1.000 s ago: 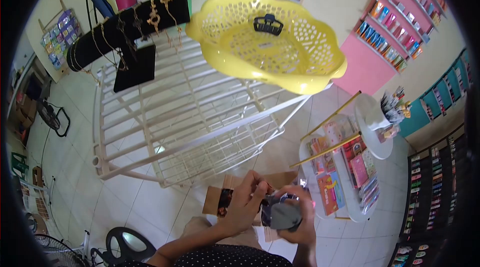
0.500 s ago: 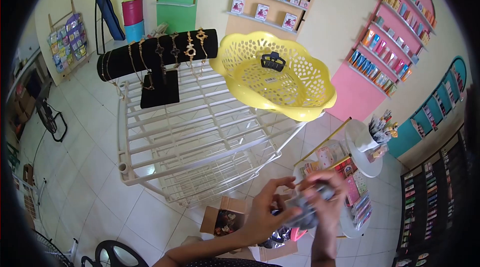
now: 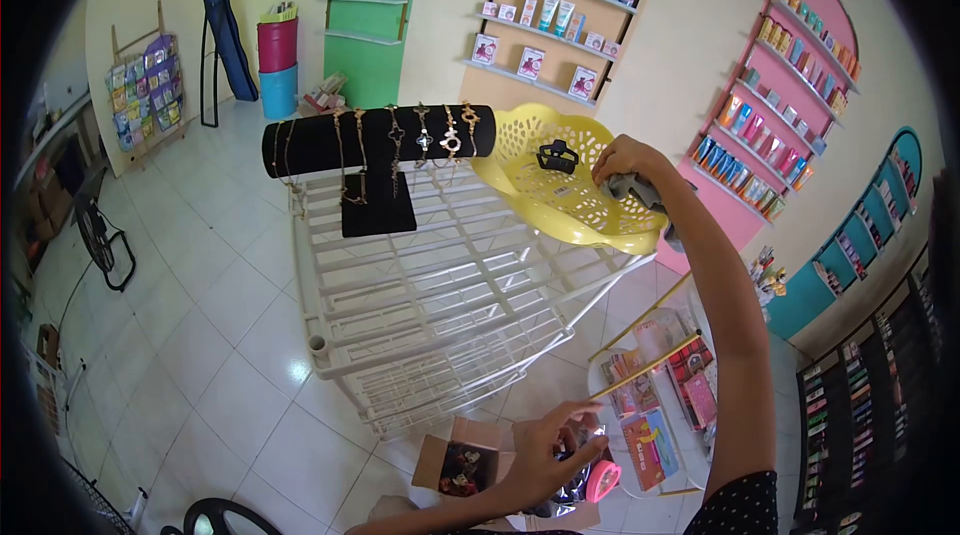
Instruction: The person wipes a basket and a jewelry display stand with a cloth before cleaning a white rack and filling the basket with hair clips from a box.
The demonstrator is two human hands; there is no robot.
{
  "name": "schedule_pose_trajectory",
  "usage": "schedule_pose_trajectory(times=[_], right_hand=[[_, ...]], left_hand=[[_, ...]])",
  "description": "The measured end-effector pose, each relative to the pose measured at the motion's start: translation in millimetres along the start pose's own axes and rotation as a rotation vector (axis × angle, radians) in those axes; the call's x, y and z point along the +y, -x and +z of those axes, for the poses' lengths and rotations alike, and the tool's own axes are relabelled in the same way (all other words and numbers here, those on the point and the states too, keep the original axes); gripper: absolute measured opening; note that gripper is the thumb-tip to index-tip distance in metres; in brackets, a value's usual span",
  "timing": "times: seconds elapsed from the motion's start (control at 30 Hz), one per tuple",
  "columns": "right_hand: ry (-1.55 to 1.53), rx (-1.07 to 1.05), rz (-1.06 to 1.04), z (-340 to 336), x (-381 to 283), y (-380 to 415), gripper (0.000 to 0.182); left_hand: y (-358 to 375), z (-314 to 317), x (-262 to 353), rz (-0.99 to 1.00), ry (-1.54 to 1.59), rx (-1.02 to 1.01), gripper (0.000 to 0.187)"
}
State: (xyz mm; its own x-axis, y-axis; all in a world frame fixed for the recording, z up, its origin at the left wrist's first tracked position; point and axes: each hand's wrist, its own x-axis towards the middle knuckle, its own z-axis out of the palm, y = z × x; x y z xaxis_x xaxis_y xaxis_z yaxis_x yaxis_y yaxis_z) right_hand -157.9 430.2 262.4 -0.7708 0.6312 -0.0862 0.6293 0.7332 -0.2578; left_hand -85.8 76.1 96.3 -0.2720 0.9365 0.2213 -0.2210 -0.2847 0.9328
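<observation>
Over the right side of the yellow scalloped basket (image 3: pixel 560 220), my right hand (image 3: pixel 632 161) is closed on a grey item (image 3: pixel 640 193); its exact kind is partly hidden by my fingers and wrist. Inside the same basket lies a black hair claw clip (image 3: pixel 558 157), left of my hand. Low in view, my left hand (image 3: pixel 555 455) has curled fingers above an open box, with a small shiny bit at the fingertips that I cannot make out. Left of the basket, a black bracelet stand (image 3: pixel 330 143) carries several gold and dark bracelets.
The basket and stand rest on a white slatted rack (image 3: pixel 430 285). Below are a cardboard box (image 3: pixel 432 460) with small items and a pink ring-shaped thing (image 3: pixel 604 481). A tiered table (image 3: pixel 610 375) with packets stands right. Product shelves (image 3: pixel 545 25) line the walls.
My right hand has left my left hand and moved up to the basket with the grey item. My left hand stays low, slightly lower than before. The view has shifted.
</observation>
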Motion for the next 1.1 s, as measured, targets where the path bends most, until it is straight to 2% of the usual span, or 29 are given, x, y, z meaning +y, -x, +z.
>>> schedule_pose_trajectory(times=[0.1,0.17,0.27,0.3,0.37,0.43,0.47,0.53,0.57,0.6,0.63,0.7,0.73,0.8,0.83,0.87,0.93,0.97,1.0,1.03,1.07,1.1], right_hand=[[-0.054,-0.03,-0.024,3.1,-1.7,-2.5,0.028],[0.023,0.046,0.058,2.8,-3.8,-0.3,0.03],[0.063,0.036,0.158,0.7,-7.8,2.7,0.034],[0.064,0.037,0.158,-2.0,-5.9,3.4,0.034],[-0.012,0.053,0.022,-10.9,0.5,5.3,0.04],[0.185,0.505,-0.073,-17.8,-1.9,34.8,0.041],[0.158,0.465,-0.053,-30.1,-9.6,55.6,0.044],[0.136,0.316,-0.17,-45.1,-12.3,93.4,0.04],[0.137,0.281,-0.229,-41.1,-19.5,117.4,0.039],[0.14,0.248,-0.288,-35.0,-31.4,143.5,0.039],[0.048,0.071,-0.058,-30.4,-47.5,164.7,0.049],[0.0,0.0,-0.063,-10.8,-49.5,180.5,0.043],[0.13,0.18,-0.236,7.9,-39.5,181.0,0.039],[0.21,0.321,-0.19,25.4,-41.7,186.0,0.03],[0.223,0.386,-0.143,27.6,-44.7,190.2,0.027],[0.227,0.391,-0.148,27.3,-43.4,194.3,0.027],[0.155,0.396,-0.153,29.8,-41.8,201.2,0.024],[0.144,0.4,-0.158,31.2,-41.5,204.3,0.024],[0.156,0.423,-0.171,32.7,-41.4,208.3,0.024],[0.169,0.444,-0.182,34.1,-41.1,212.3,0.023],[0.159,0.443,-0.18,34.3,-41.4,214.4,0.023],[0.144,0.431,-0.17,33.5,-42.9,215.0,0.023]], left_hand=[[5.8,-5.8,-5.6,-0.018,0.022,0.032,0.032],[5.1,-8.0,-6.5,-0.016,0.047,0.041,0.03],[4.2,-10.0,-7.7,-0.011,0.054,0.035,0.027],[4.0,-10.5,-8.3,-0.007,0.038,0.041,0.026],[3.4,-12.9,-8.4,-0.002,0.016,0.051,0.025],[5.3,-17.4,-7.3,-0.014,0.029,0.065,0.024],[7.4,-20.8,-7.2,-0.015,0.024,0.065,0.024],[12.0,-29.9,-5.7,-0.159,0.028,0.051,0.023],[13.3,-33.5,-1.8,-0.16,0.026,0.048,0.023],[13.7,-36.5,5.2,-0.19,0.106,0.067,0.02],[14.2,-39.5,13.6,-0.219,0.186,0.084,0.02],[16.8,-47.8,37.3,-0.218,0.148,0.064,0.02],[18.1,-51.7,52.7,-0.216,0.109,0.053,0.021],[19.1,-53.6,90.9,-0.055,-0.025,-0.052,0.036],[19.6,-53.1,101.1,0.049,-0.039,-0.024,0.037],[22.2,-53.9,112.0,0.146,-0.055,0.009,0.038],[29.8,-62.6,158.3,0.13,-0.097,-0.143,0.024],[29.4,-55.6,182.1,-0.035,-0.253,-0.048,0.038],[26.5,-53.3,196.7,-0.044,-0.332,-0.024,0.037],[18.1,-60.1,198.2,0.138,-0.315,-0.101,0.025],[1.5,-57.0,207.4,0.216,-0.419,-0.08,0.023],[-18.2,-47.6,225.0,0.205,-0.676,0.006,0.023]])
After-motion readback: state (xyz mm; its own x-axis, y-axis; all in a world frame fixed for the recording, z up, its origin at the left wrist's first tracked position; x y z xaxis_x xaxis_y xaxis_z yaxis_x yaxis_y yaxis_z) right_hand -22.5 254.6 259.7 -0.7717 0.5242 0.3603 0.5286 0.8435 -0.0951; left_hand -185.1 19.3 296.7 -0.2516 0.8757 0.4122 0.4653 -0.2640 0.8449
